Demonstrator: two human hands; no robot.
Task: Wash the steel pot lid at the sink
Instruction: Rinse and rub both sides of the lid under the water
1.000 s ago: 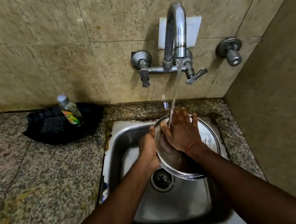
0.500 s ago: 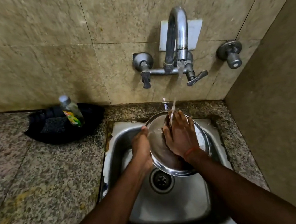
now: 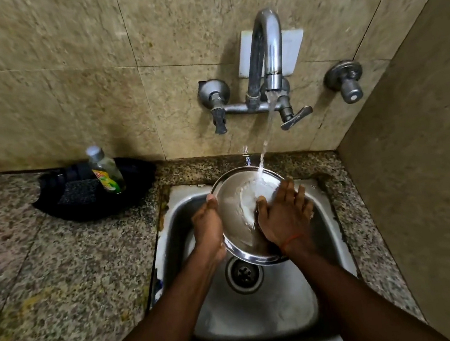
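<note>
One steel pot lid [image 3: 235, 212] under the single running tap [image 3: 266, 47], centre frame.
My left hand [image 3: 208, 229] grips its left rim. My right hand [image 3: 285, 216] lies flat on it, fingers spread, over the sink [image 3: 177, 228]. One soap bottle [image 3: 105, 171] and one scrub pad [image 3: 77, 191] sit centre left.

Left grip [image 3: 208, 227] holds lid [image 3: 234, 206]; right grip [image 3: 286, 219] flat, seemingly touching.

Silver lid [image 3: 235, 214]; speckled granite counter [image 3: 60, 277]; beige tile wall [image 3: 92, 87]; black tray [image 3: 134, 182].

right hand [image 3: 285, 216] slid rightward across lid [image 3: 234, 215], water [image 3: 267, 134] now striking bare steel
</note>
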